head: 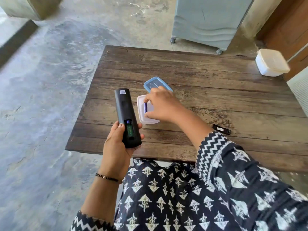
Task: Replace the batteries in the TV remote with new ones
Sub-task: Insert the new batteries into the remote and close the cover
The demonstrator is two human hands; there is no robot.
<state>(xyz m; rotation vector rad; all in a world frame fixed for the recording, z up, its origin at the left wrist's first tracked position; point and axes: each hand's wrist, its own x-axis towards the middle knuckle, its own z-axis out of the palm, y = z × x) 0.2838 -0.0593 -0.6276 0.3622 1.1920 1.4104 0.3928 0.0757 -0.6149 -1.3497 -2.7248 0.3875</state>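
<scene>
My left hand (116,140) holds a black TV remote (125,112) back side up, over the table's left front corner. Its battery compartment (129,129) is open, showing a green board and a purple bit at the top end. My right hand (160,105) is over a small white open container (141,117) and pinches a purple battery (145,107) between thumb and fingers. The container's blue lid (153,83) lies just behind it, partly under my fingers. The remote's black battery cover (221,129) lies on the table to the right of my right forearm.
The wooden plank table (216,100) has its front edge against my lap. A closed white plastic box (271,63) sits at the back right corner. A grey wheeled appliance (206,22) stands on the concrete floor behind the table. Bare floor lies to the left.
</scene>
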